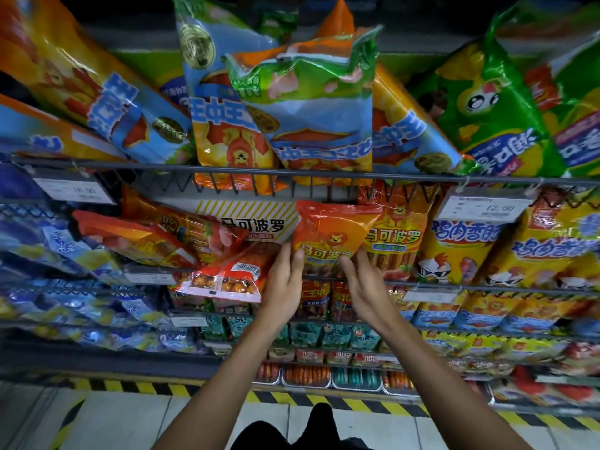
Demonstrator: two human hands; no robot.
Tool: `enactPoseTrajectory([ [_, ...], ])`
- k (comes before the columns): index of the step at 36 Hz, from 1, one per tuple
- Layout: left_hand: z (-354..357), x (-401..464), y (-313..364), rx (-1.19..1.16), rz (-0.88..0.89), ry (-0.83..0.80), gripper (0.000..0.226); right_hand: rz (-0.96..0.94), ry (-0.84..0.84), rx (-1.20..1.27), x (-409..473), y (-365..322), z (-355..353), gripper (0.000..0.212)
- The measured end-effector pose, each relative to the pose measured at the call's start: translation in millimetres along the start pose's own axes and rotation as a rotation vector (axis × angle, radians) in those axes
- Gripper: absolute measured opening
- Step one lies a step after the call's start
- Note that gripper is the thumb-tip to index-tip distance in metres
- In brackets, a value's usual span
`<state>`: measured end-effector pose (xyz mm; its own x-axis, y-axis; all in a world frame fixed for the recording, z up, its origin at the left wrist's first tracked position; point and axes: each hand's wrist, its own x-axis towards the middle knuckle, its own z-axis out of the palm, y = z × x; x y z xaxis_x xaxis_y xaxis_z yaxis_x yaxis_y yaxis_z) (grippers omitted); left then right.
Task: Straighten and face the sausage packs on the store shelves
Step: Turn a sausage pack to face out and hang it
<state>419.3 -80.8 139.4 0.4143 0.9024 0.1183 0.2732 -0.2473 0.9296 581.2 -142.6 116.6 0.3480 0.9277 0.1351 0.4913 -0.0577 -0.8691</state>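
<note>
While tags read 16.90 point(85, 190) and 12.00 point(500, 207), both hands, left point(285, 280) and right point(363, 280), pinched a glossy orange lion-printed sausage pack point(331, 235), upright.

At frame centre, my left hand point(285, 277) and right hand point(360, 280) flank one sausage pack point(331, 235) on the middle shelf; a fallen pack point(227, 277) lies left, price tag point(483, 207) upper right, floor point(130, 417) below.

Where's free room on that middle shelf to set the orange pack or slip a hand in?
Little. The left hand and right hand hold the orange pack in the only slot, between the white striped box and the upright orange pack. Left of it, tilted packs pile up. The top shelf is crammed.
</note>
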Motion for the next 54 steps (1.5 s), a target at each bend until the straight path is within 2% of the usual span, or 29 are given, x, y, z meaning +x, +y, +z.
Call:
enactPoseTrajectory([
  [3, 3.6, 4.6, 1.4, 0.033, 0.005, 0.040, 0.051, -0.036, 0.027, 0.001, 0.6, -6.7, 1.1, 0.045],
  [9, 7.9, 13.7, 4.4, -0.043, -0.093, 0.153, 0.049, -0.135, 0.269, -0.210, 9.2, -21.5, 0.1, 0.046],
  [14, 10.1, 23.8, -6.3, 0.068, -0.083, 0.076, 0.047, -0.101, 0.207, -0.333, 16.1, -24.8, -2.7, 0.050],
  [17, 9.6, 24.5, -10.2, 0.133, -0.070, 0.052, 0.054, -0.111, 0.201, -0.266, 14.6, -24.2, 1.2, 0.050],
  [21, 11.1, 26.1, -10.1, 0.194, -0.067, 0.058, 0.055, -0.142, 0.224, -0.181, -11.0, -15.8, 13.4, 0.080],
  [27, 19.1, 24.5, -2.5, 0.147, -0.062, 0.136, 0.054, -0.185, 0.364, -0.167, -6.6, -15.3, 9.3, 0.060],
  [31, 21.1, 27.3, -3.1, 0.130, -0.011, 0.178, 0.055, -0.203, 0.352, -0.234, -3.8, -18.0, 2.1, 0.060],
  [38, 17.3, 26.6, -14.7, 0.203, -0.017, 0.098, 0.057, -0.202, 0.320, -0.301, -2.1, -15.4, 0.3, 0.057],
  [43, 17.7, 24.7, -6.3, 0.153, 0.022, 0.146, 0.054, -0.190, 0.396, -0.283, 0.2, -13.9, -0.9, 0.051],
  [50, 16.6, 26.0, -15.3, 0.250, 0.053, 0.102, 0.063, -0.237, 0.364, -0.290, 0.0, -12.4, -1.9, 0.054],
  [54, 16.6, 15.0, -22.7, 0.296, 0.119, 0.117, 0.071, -0.302, 0.445, -0.248, -15.1, -4.1, 3.6, 0.049],
])
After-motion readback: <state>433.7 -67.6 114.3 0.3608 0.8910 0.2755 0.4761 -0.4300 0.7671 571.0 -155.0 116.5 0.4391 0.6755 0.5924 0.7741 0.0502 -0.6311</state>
